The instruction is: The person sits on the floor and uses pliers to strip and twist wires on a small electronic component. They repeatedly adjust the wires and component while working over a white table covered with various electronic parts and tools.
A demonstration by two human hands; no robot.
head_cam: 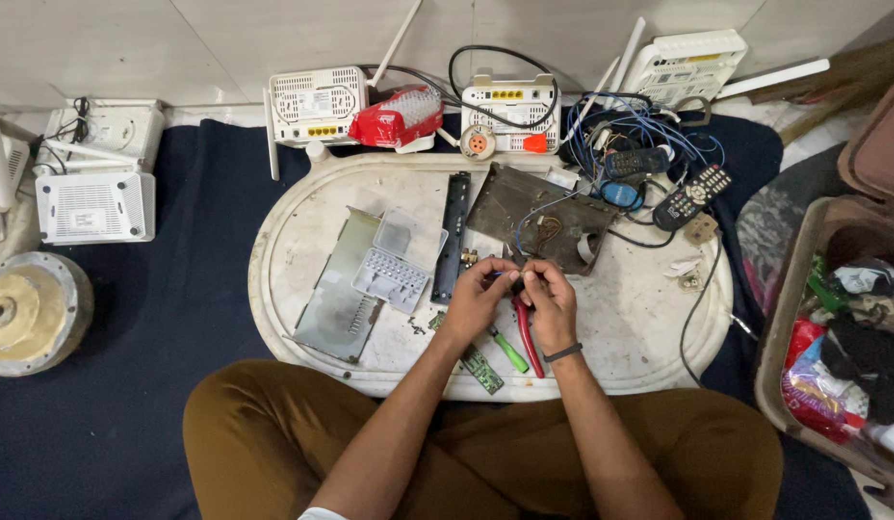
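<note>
left hand + right hand — both pinching blue wire | red pliers just below | over white tray

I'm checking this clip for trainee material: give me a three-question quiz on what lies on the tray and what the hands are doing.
1. True or false: both the left hand and the right hand meet over the oval white tray, pinching a thin wire between them.
2. Which tool lies beside the red-handled pliers? A) hammer B) green-handled screwdriver C) tape measure
3. Fill in: the black remote control lies at the tray's far ____ edge, by the person's own sides.

Key: 1 true; 2 B; 3 right.
</note>
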